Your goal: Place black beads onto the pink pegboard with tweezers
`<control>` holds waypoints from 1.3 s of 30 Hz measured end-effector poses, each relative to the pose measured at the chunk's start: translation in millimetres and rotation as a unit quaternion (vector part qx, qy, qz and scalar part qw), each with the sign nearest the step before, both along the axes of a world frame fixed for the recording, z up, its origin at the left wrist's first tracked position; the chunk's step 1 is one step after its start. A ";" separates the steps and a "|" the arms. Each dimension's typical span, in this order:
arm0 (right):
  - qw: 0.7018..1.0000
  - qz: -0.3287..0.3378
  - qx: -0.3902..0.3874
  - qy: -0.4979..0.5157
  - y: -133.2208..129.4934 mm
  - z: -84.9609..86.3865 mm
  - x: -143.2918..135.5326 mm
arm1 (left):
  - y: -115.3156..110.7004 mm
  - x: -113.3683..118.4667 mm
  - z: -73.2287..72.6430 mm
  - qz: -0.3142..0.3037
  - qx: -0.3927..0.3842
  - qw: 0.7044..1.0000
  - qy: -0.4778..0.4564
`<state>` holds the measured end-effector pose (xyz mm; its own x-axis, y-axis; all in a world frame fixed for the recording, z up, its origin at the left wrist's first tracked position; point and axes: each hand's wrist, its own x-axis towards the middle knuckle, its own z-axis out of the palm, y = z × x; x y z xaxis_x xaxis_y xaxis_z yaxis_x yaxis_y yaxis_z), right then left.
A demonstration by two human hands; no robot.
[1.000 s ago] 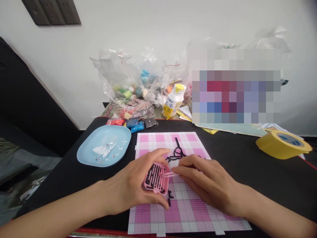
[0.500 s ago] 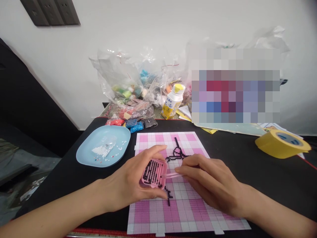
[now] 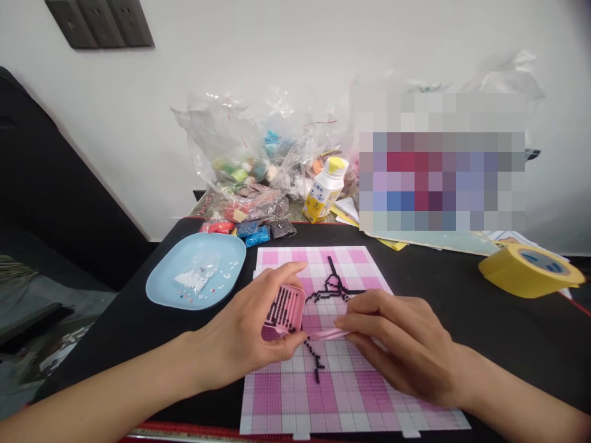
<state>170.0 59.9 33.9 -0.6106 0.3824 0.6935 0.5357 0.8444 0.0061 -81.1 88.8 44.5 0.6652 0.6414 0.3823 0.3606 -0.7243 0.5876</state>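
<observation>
Between thumb and fingers, my left hand (image 3: 258, 320) holds a small pink ridged tray (image 3: 295, 306) with rows of tiny black beads in its grooves. Pink tweezers (image 3: 327, 334) are pinched in my right hand (image 3: 401, 344), their tips pointing left, low over the board just right of the tray. Whether a bead sits in the tips is too small to tell. Under both hands lies a pink and white checked pegboard (image 3: 341, 403). Black beads form a branching line (image 3: 339, 287) on its upper half and a shorter line (image 3: 316, 363) lower down.
A light blue plate (image 3: 159, 289) with white beads and a clear bag stands at the left. Small bead packets (image 3: 257, 237), plastic bags (image 3: 221, 135) and a yellow-capped bottle (image 3: 323, 191) are along the back. Yellow tape (image 3: 512, 271) lies at the right.
My left hand has tilted the pink tray and drawn it slightly left and up. The tweezer tips have left the tray's edge and dropped lower, toward the board.
</observation>
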 end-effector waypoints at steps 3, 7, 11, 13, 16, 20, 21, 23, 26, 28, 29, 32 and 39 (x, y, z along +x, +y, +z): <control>1.000 0.008 -0.008 -0.001 -0.9 1.8 -1.0 | 0.4 0.6 0.8 0.013 0.003 1.000 0.005; 0.999 0.028 -0.025 -0.010 -2.4 4.9 -1.2 | 0.2 0.7 1.7 0.019 -0.002 1.000 0.013; 0.998 0.056 -0.036 -0.022 -3.3 8.1 -1.4 | 0.4 1.0 0.7 0.021 -0.005 1.000 0.013; 0.996 0.074 -0.045 -0.033 -3.5 9.6 -1.9 | 0.7 1.2 -0.1 0.018 -0.009 1.000 0.014; 0.993 0.086 -0.059 -0.056 -3.4 10.8 -2.8 | 0.9 0.9 -0.8 0.017 -0.010 1.000 0.016; 0.992 0.084 -0.060 -0.071 -2.8 10.8 -3.3 | 0.1 0.1 -0.5 0.018 -0.010 1.000 0.016; 0.992 0.085 -0.062 -0.073 -2.7 10.7 -3.3 | -0.1 0.0 -0.3 0.018 -0.010 1.000 0.017; 0.991 0.087 -0.067 -0.075 -2.5 10.4 -3.3 | -0.2 0.0 0.2 0.020 -0.009 1.000 0.017; 0.991 0.088 -0.066 -0.074 -2.4 9.7 -3.2 | 0.2 0.3 0.6 0.020 -0.008 1.000 0.018; 0.991 0.090 -0.065 -0.073 -2.4 9.2 -3.4 | 0.6 0.5 0.3 0.018 -0.008 1.000 0.016; 0.991 0.091 -0.065 -0.072 -2.4 9.0 -3.6 | 0.8 0.6 0.1 0.017 -0.008 1.000 0.015; 0.991 0.090 -0.065 -0.074 -2.2 8.7 -4.5 | 1.1 0.5 -0.8 0.013 -0.002 1.000 0.008; 0.991 0.092 -0.067 -0.074 -1.5 9.7 -4.7 | 0.7 -0.2 -2.7 0.014 0.007 1.000 0.005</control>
<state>165.2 58.4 43.6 -0.7691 0.3381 0.5424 0.3750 0.9259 -0.0454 -81.2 89.5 41.8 0.6508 0.6549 0.3842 0.3872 -0.7215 0.5740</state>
